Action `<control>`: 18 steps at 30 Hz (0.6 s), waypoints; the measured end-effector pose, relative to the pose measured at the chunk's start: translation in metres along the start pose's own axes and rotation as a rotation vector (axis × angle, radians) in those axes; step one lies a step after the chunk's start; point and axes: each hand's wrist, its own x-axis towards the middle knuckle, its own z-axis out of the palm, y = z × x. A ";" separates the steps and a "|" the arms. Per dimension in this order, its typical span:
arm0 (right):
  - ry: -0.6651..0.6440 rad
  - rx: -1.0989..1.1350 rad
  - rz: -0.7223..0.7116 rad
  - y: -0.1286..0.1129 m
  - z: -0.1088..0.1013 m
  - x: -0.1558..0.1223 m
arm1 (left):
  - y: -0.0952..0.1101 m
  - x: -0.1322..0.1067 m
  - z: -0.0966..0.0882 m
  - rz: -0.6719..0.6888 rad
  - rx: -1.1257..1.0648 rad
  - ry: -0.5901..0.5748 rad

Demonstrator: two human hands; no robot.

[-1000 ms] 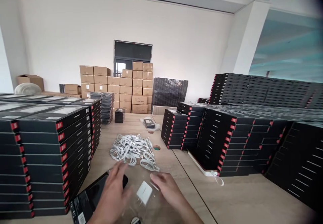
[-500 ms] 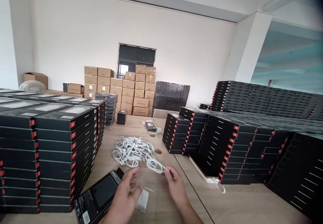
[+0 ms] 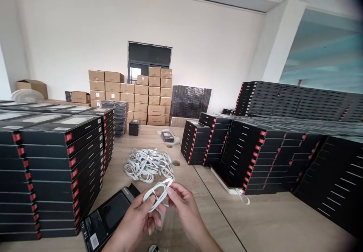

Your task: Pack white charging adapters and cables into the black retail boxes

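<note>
Half a second ago the right hand (image 3: 183, 201) alone was drawing a coiled white cable (image 3: 155, 198) off the near edge of the cable pile (image 3: 147, 165), while the left hand (image 3: 141, 212) hovered empty over the white charger block (image 3: 162, 221). Now the coil is raised between both hands: the left fingers pinch its near side, thumb on top, and the right fingers pinch its upper end. The charger block is mostly hidden beneath them, at six o'clock from the coil.

Taking the coil as the clock's centre, the pile lies on the table (image 3: 195, 210) near eleven o'clock. Near eight o'clock a black box (image 3: 109, 214) lies flat, its far-end flap raised; a dark rectangle shows on its upper face, but I cannot tell what is inside. Stacks of closed black boxes stand at nine to ten o'clock (image 3: 85, 168) and at two to three (image 3: 249, 157), their contents hidden. Closed brown cartons (image 3: 136, 97) are piled well away, toward eleven.
</note>
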 end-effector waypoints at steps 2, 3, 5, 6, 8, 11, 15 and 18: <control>0.028 -0.054 -0.048 -0.002 -0.001 0.000 | -0.001 0.000 0.000 -0.015 0.022 -0.018; 0.030 -0.069 -0.067 -0.004 -0.002 -0.001 | -0.001 -0.001 0.000 -0.022 0.027 -0.024; 0.036 -0.077 -0.095 -0.007 -0.002 -0.002 | 0.000 -0.002 0.000 -0.039 0.023 -0.036; 0.048 -0.077 -0.110 -0.008 -0.002 -0.002 | 0.001 -0.002 0.001 -0.045 0.014 -0.038; 0.083 -0.077 -0.134 -0.009 -0.001 -0.002 | 0.002 -0.003 0.003 -0.058 0.000 -0.037; 0.120 -0.072 -0.152 -0.008 -0.002 -0.001 | 0.002 -0.004 0.006 -0.072 -0.001 -0.044; 0.139 -0.010 -0.122 -0.005 -0.005 0.001 | 0.000 -0.004 0.005 -0.080 -0.009 -0.063; 0.128 0.023 -0.087 -0.007 -0.005 0.001 | 0.001 -0.004 0.003 -0.088 -0.056 -0.068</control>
